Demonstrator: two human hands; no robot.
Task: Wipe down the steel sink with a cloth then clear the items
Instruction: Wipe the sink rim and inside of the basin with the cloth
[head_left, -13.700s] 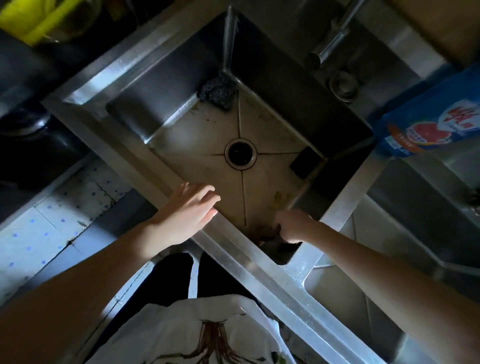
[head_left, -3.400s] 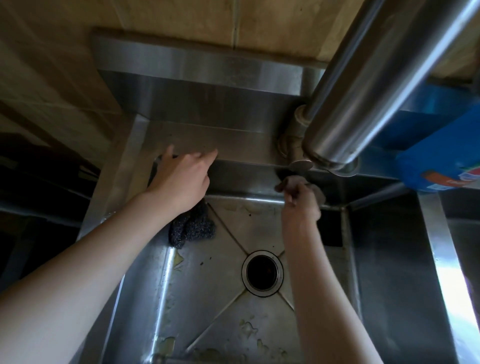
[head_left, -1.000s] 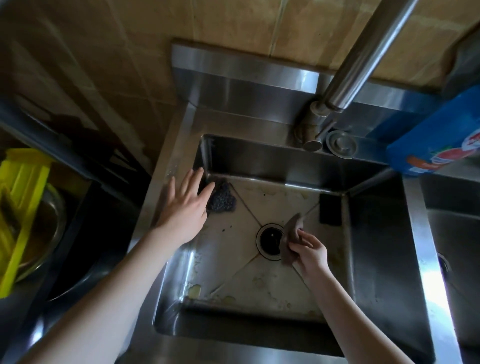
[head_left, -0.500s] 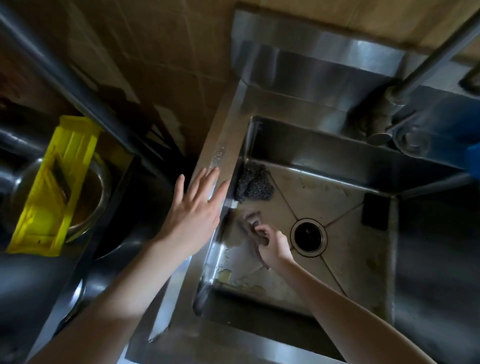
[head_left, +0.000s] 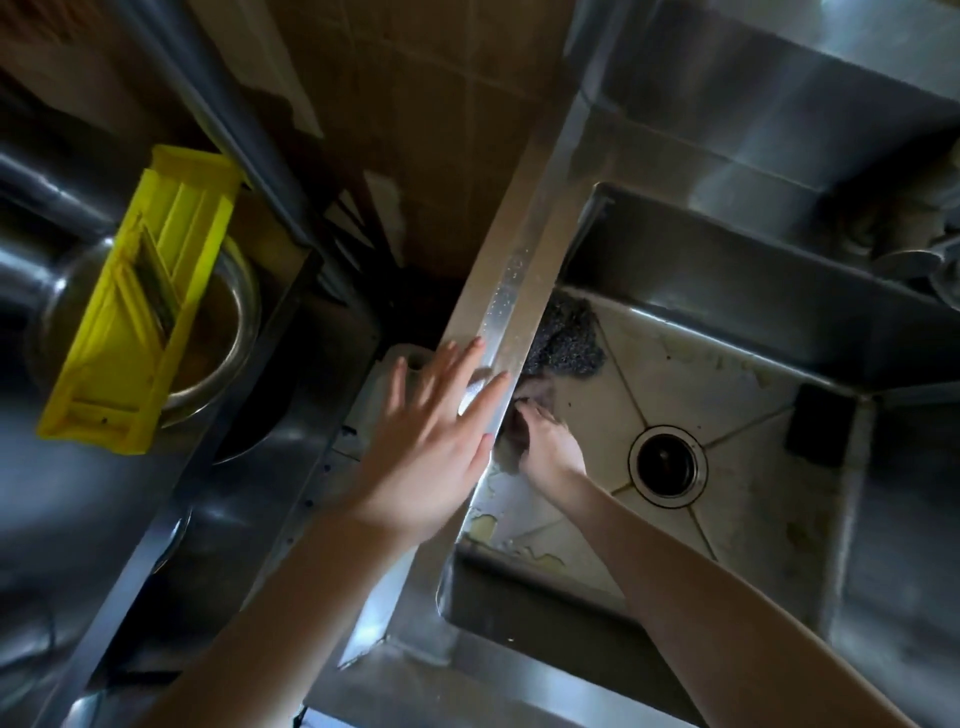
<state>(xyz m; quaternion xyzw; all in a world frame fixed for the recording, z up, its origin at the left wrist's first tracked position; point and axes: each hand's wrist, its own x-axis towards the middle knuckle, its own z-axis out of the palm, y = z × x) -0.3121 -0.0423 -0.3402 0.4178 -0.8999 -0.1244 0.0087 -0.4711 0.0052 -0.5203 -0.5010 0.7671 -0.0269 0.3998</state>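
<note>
Steel rim of the sink (head_left: 511, 280) is taking the person's left hand (head_left: 434, 447), fingers flat and spread, probably bracing the lean. Right hand (head_left: 550, 449) is clutching the cloth (head_left: 519, 423), rubbing low against the basin's left wall, just beside the scourer (head_left: 566, 338).

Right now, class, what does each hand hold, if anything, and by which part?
The right hand grips the cloth, bunched beneath it on the sink floor; which part cannot be told. The left hand holds nothing, flat on the sink rim.

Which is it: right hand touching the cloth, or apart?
Touching. The head view shows the right hand gripping the cloth, fingers curled round it, low in the sink.
</note>
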